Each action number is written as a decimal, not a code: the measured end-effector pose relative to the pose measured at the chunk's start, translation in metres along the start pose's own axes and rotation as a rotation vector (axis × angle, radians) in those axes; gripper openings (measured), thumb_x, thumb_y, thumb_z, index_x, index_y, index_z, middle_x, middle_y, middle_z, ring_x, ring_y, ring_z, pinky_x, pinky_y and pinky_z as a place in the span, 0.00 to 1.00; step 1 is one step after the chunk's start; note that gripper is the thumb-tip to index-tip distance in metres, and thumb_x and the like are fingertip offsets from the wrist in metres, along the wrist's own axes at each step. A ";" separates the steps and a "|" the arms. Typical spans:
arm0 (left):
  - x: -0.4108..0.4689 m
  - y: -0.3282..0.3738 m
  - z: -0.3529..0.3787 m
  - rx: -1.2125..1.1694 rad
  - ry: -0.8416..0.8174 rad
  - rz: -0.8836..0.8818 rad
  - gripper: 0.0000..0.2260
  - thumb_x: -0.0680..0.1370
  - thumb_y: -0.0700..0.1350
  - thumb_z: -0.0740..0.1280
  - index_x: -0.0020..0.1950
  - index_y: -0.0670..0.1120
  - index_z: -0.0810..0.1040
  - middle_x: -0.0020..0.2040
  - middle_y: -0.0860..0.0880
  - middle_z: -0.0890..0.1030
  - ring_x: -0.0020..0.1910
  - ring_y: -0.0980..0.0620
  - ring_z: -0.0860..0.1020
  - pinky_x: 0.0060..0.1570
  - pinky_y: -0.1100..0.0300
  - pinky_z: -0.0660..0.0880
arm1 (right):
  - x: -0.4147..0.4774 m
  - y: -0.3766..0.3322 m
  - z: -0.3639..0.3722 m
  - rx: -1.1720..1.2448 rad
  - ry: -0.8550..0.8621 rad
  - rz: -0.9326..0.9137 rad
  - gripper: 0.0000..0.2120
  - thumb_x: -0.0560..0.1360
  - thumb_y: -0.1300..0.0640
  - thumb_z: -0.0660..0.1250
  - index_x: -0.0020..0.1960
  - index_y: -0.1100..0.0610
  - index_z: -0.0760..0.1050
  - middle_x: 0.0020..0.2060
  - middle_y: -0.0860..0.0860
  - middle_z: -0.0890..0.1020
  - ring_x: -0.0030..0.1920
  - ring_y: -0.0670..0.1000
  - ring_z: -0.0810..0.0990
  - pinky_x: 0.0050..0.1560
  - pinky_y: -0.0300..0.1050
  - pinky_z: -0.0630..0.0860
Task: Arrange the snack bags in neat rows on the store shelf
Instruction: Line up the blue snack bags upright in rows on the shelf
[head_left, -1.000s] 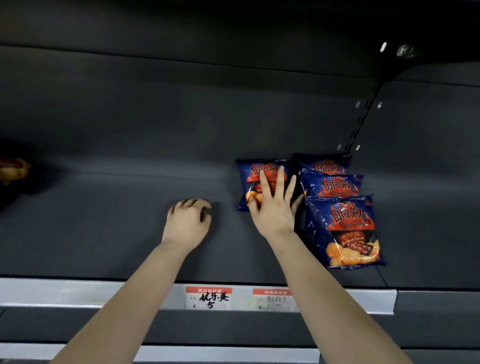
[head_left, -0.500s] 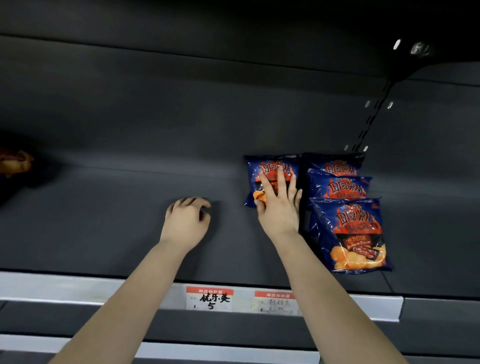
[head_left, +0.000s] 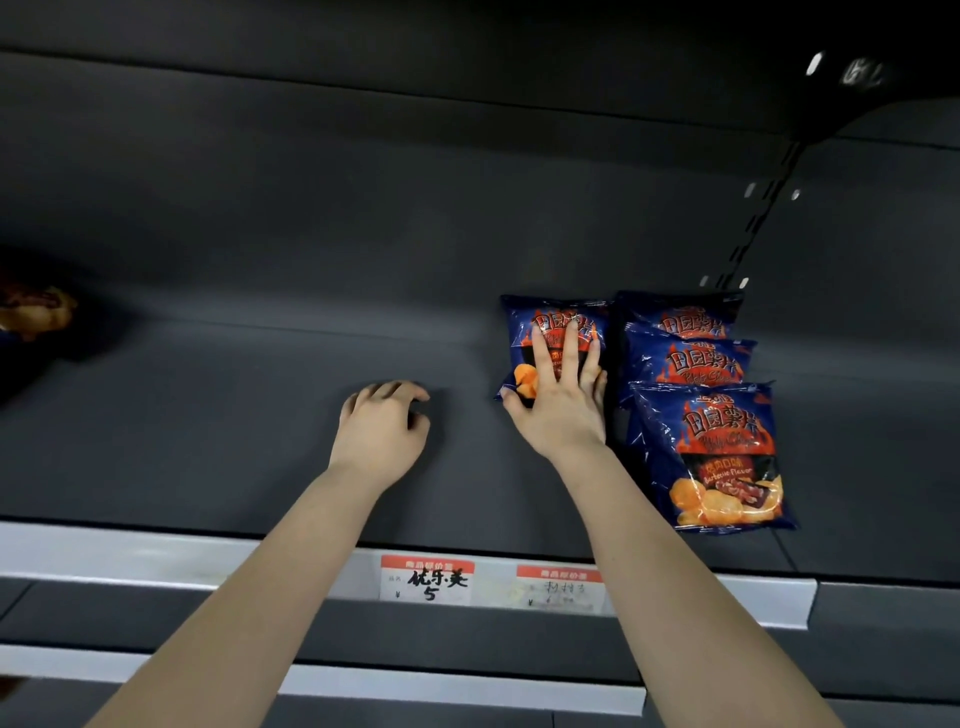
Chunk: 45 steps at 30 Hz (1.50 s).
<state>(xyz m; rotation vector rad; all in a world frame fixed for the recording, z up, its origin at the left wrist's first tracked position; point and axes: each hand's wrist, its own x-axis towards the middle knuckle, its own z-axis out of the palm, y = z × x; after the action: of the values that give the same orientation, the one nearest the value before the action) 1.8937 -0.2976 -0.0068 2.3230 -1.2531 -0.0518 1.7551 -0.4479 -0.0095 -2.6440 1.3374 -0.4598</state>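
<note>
Right hand (head_left: 558, 405) seemingly pressing snack bag (head_left: 524, 332).

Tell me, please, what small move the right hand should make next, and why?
I would probably nudge the lone bag slightly right, flush with the column of three bags: the right hand lies flat on it with straight fingers, and a narrow dark gap shows between bag and column.

Slender bare forearms (head_left: 270, 571) — left hand (head_left: 382, 431) and right hand (head_left: 558, 410) likewise bare.

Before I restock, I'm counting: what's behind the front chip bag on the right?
Behind the front bag: a middle bag and a rear bag, each overlapped, lower halves hidden.
</note>
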 end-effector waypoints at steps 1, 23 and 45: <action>0.000 0.000 0.000 -0.001 0.000 0.001 0.15 0.77 0.43 0.59 0.63 0.50 0.74 0.66 0.52 0.73 0.68 0.48 0.66 0.71 0.53 0.57 | 0.000 0.000 0.000 -0.001 -0.006 0.003 0.37 0.77 0.37 0.56 0.76 0.42 0.36 0.75 0.52 0.31 0.74 0.60 0.32 0.74 0.60 0.40; -0.003 -0.001 -0.001 0.005 -0.011 0.006 0.15 0.77 0.45 0.59 0.64 0.50 0.73 0.65 0.51 0.74 0.67 0.48 0.67 0.70 0.53 0.56 | -0.018 -0.052 -0.031 -0.020 0.236 -0.233 0.37 0.75 0.38 0.59 0.77 0.44 0.46 0.77 0.52 0.39 0.76 0.59 0.36 0.70 0.67 0.38; -0.030 -0.204 -0.121 0.099 0.039 -0.195 0.14 0.77 0.48 0.58 0.62 0.52 0.74 0.64 0.51 0.73 0.63 0.43 0.70 0.65 0.49 0.65 | -0.017 -0.295 0.031 0.171 -0.043 -0.575 0.29 0.80 0.44 0.55 0.77 0.47 0.49 0.76 0.50 0.34 0.76 0.56 0.34 0.72 0.65 0.39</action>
<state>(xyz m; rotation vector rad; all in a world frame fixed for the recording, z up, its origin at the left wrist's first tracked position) 2.0657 -0.1323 0.0035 2.5126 -1.0279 -0.0106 1.9805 -0.2591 0.0351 -2.8338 0.4748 -0.5445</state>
